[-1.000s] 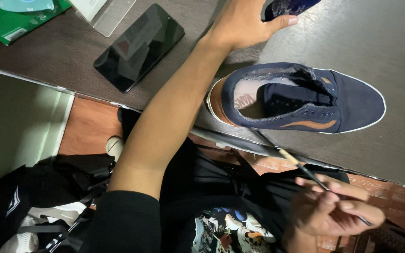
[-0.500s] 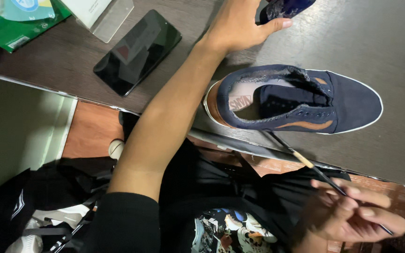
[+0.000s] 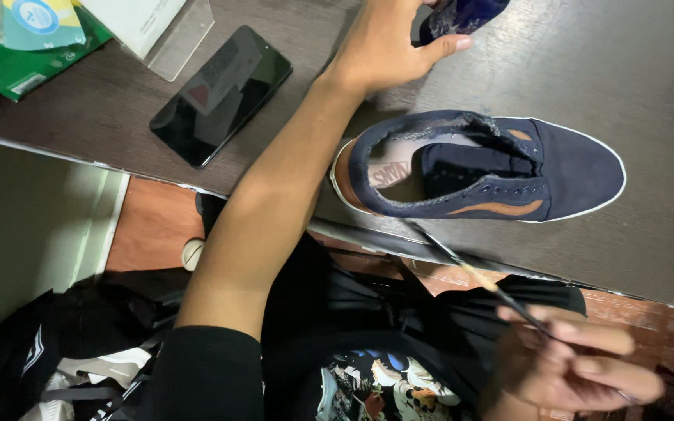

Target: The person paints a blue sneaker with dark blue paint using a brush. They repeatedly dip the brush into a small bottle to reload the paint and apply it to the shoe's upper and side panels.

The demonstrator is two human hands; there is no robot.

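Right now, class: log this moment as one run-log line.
left hand: touching second navy shoe | right hand: pulling shoelace | navy sneaker: on desk

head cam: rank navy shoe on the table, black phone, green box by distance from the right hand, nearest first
From the right hand, which pinches a dark lace at bottom right:
1. Navy shoe: on the table above the hand, laceless, toe pointing right.
2. Black phone: upper left on the table, screen dark, beyond the outstretched left arm.
3. Green box: far top-left corner, cut off by the frame.

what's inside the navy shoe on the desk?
Inside the navy shoe: a pale insole at the heel and the dark tongue. The toe interior is covered by the upper.
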